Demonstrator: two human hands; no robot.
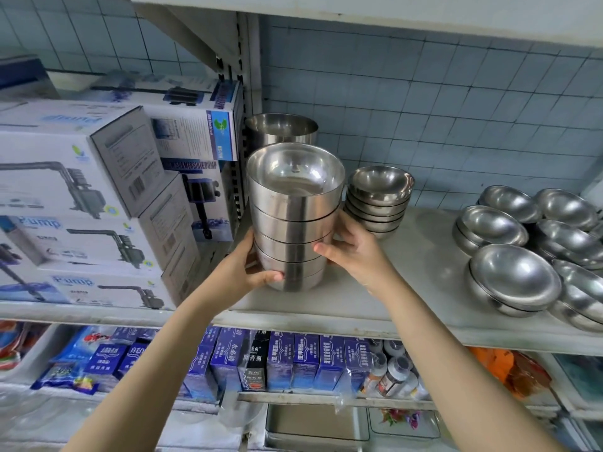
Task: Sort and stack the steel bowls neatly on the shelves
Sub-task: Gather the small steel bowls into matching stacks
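Observation:
A tall stack of several deep steel bowls (295, 216) stands near the left end of the white shelf (408, 265). My left hand (241, 272) grips its lower left side, thumb across the front. My right hand (352, 252) presses its right side, thumb on the front. Behind it is another deep steel bowl stack (282, 130). To the right stands a short stack of small shallow bowls (380, 197). Further right, wide shallow bowls (512, 282) lie in several low tilted piles.
Stacked white pump boxes (98, 197) fill the shelf left of an upright post (243, 93). A shelf board (359, 11) hangs overhead. Below, blue product boxes (280, 360) and bottles (391, 373) line the lower shelf. Tiled wall behind.

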